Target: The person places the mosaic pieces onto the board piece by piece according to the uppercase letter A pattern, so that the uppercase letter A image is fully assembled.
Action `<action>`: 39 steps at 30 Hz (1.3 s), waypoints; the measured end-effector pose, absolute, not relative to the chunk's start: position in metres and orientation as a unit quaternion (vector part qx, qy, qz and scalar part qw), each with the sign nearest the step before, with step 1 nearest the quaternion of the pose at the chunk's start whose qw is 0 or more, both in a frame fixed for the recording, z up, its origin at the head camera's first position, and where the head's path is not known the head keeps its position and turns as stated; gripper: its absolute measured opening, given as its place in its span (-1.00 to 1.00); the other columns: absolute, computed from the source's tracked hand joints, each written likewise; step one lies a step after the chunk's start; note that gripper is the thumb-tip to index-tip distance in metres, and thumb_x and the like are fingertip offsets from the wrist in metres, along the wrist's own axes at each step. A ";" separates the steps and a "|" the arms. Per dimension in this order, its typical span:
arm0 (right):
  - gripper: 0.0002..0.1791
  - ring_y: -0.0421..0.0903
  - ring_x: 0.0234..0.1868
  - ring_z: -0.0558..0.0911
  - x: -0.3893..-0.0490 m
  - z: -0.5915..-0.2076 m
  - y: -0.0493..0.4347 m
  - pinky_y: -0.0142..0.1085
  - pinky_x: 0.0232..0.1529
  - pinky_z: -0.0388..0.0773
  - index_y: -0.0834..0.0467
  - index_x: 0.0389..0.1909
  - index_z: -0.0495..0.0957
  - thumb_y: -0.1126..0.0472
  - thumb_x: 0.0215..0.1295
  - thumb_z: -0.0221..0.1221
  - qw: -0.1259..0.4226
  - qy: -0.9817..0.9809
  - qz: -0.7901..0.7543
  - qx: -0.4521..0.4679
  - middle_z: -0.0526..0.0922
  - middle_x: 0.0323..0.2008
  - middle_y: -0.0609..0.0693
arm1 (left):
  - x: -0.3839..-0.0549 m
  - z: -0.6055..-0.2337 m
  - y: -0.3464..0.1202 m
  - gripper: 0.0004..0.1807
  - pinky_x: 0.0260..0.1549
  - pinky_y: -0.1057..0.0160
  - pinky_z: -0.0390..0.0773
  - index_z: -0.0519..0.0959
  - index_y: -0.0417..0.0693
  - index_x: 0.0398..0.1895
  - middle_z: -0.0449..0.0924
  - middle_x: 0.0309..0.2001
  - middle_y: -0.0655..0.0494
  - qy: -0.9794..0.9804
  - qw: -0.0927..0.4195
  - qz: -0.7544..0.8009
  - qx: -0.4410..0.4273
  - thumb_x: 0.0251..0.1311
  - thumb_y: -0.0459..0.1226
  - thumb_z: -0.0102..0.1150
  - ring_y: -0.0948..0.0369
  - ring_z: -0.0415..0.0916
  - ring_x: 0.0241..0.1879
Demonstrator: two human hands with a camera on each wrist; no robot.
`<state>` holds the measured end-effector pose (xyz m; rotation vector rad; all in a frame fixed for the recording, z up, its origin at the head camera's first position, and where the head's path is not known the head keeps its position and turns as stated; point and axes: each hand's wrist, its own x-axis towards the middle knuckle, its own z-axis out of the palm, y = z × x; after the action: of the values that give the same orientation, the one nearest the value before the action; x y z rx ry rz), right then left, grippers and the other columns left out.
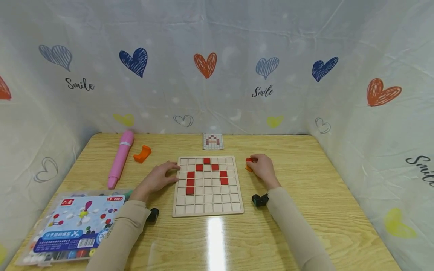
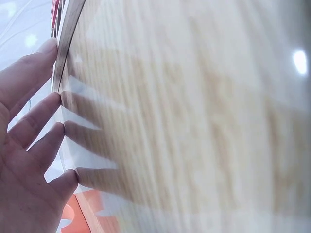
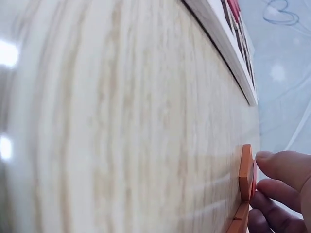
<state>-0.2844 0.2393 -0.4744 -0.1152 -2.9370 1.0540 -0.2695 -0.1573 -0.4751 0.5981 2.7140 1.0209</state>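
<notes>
A square wooden grid board (image 1: 208,215) lies mid-table, with several red square tiles (image 1: 190,190) set in its cells in an arch. My left hand (image 1: 162,176) rests at the board's left edge, thumb and fingers spread; in the left wrist view the fingertips (image 2: 58,127) touch the tabletop. Right of the board, my right hand (image 1: 262,168) pinches a red tile (image 1: 249,160) with curled fingers. Orange pieces (image 1: 249,169) lie right under it, and in the right wrist view an orange piece (image 3: 245,174) stands in front of the thumb and fingers, partly hiding the red tile.
Behind the board lies a small pattern card (image 1: 213,142). To the left are a pink pen-shaped tool (image 1: 121,158), an orange curved block (image 1: 142,154) and a clear box of molecule-model parts (image 1: 81,222). A hanging sheet with printed hearts (image 1: 205,65) surrounds the table.
</notes>
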 end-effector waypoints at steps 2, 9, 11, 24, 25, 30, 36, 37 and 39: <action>-0.56 0.23 0.16 0.60 -0.286 -0.475 0.238 0.04 0.20 0.55 0.36 0.18 0.57 0.19 0.38 0.22 0.014 -0.943 0.331 -0.031 0.63 0.13 0.32 | -0.270 -0.475 -0.157 -0.54 0.45 -0.40 -0.13 0.52 -0.24 0.25 0.33 0.42 -0.29 0.913 0.090 0.344 0.201 0.32 -0.28 0.27 -0.30 0.01 0.51; -0.62 0.20 0.07 0.63 -0.290 -0.477 0.235 0.02 0.13 0.59 0.32 0.13 0.62 0.26 0.35 0.23 0.024 -0.949 0.313 -0.012 0.67 0.07 0.29 | -0.270 -0.475 -0.158 -0.54 0.44 -0.41 -0.13 0.52 -0.25 0.25 0.34 0.42 -0.29 0.912 0.089 0.345 0.204 0.32 -0.28 0.26 -0.31 0.01 0.51; -0.63 0.19 0.08 0.63 -0.289 -0.476 0.235 0.01 0.14 0.59 0.32 0.13 0.62 0.29 0.34 0.22 0.024 -0.950 0.313 -0.001 0.68 0.06 0.28 | -0.270 -0.475 -0.158 -0.54 0.44 -0.41 -0.12 0.52 -0.25 0.25 0.34 0.41 -0.29 0.912 0.087 0.344 0.206 0.32 -0.29 0.27 -0.31 0.01 0.51; -0.61 0.25 0.17 0.57 -0.278 -0.467 0.246 0.07 0.26 0.50 0.42 0.13 0.58 0.35 0.32 0.26 0.002 -0.966 0.257 0.041 0.61 0.10 0.35 | -0.270 -0.475 -0.157 -0.54 0.45 -0.38 -0.11 0.52 -0.23 0.25 0.34 0.42 -0.28 0.912 0.090 0.345 0.202 0.32 -0.28 0.26 -0.30 0.00 0.52; -0.61 0.25 0.16 0.57 -0.278 -0.468 0.246 0.07 0.25 0.50 0.42 0.12 0.58 0.33 0.32 0.26 0.001 -0.964 0.262 0.038 0.62 0.10 0.35 | -0.270 -0.475 -0.157 -0.54 0.45 -0.38 -0.11 0.52 -0.23 0.25 0.34 0.42 -0.28 0.912 0.090 0.345 0.201 0.32 -0.28 0.26 -0.30 0.00 0.51; -0.67 0.20 0.10 0.61 -0.276 -0.475 0.250 0.05 0.19 0.54 0.35 0.06 0.65 0.31 0.33 0.26 0.014 -0.960 0.273 0.055 0.68 0.03 0.27 | -0.269 -0.475 -0.157 -0.55 0.45 -0.39 -0.13 0.52 -0.23 0.25 0.33 0.42 -0.29 0.912 0.090 0.346 0.203 0.32 -0.29 0.26 -0.31 0.00 0.51; -0.65 0.15 0.02 0.60 -0.272 -0.478 0.250 0.04 0.14 0.55 0.33 0.06 0.65 0.24 0.33 0.30 0.021 -0.960 0.262 0.100 0.66 -0.02 0.23 | -0.269 -0.475 -0.157 -0.55 0.45 -0.41 -0.15 0.52 -0.23 0.24 0.32 0.43 -0.29 0.912 0.091 0.344 0.203 0.33 -0.28 0.26 -0.32 -0.01 0.51; -0.65 0.14 0.02 0.60 -0.272 -0.478 0.250 0.04 0.14 0.55 0.33 0.06 0.66 0.23 0.32 0.30 0.020 -0.959 0.262 0.103 0.66 -0.02 0.23 | -0.269 -0.475 -0.157 -0.55 0.45 -0.41 -0.16 0.52 -0.23 0.25 0.32 0.43 -0.29 0.912 0.091 0.344 0.203 0.33 -0.28 0.26 -0.32 -0.01 0.51; -0.65 0.14 0.02 0.60 -0.270 -0.477 0.249 0.04 0.15 0.54 0.32 0.07 0.65 0.24 0.32 0.31 0.018 -0.959 0.260 0.110 0.67 -0.02 0.22 | -0.269 -0.476 -0.157 -0.55 0.45 -0.41 -0.16 0.52 -0.22 0.25 0.32 0.43 -0.30 0.912 0.091 0.344 0.203 0.33 -0.28 0.25 -0.32 -0.01 0.51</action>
<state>-0.2701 0.2491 -0.4765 0.3404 -2.9793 0.8078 -0.2692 -0.1571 -0.4755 0.6026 2.7119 1.0213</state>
